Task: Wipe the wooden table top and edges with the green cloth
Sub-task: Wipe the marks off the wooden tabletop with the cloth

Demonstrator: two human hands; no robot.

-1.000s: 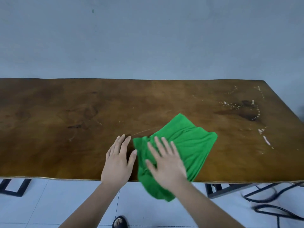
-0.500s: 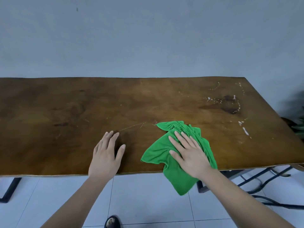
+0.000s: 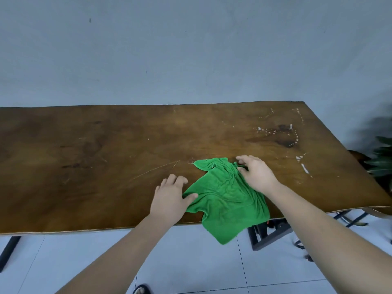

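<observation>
Green cloth (image 3: 224, 196) lies crumpled on the wooden table (image 3: 95, 155) by the near edge, right of centre. Its long axis runs diagonally from the far-left corner to the near corner, which hangs over the edge and points down. Right hand (image 3: 257, 176) sits on the cloth's far-right edge, fingers curled and bunching the fabric. Left hand (image 3: 169, 200) has its thumb on the cloth's left corner and bent fingers on bare wood; can't tell if it's pinching. White specks (image 3: 304, 168) lie to the right.

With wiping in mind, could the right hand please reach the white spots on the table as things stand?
Probably yes: only bare table top lies between the right hand and the white spots.
</observation>
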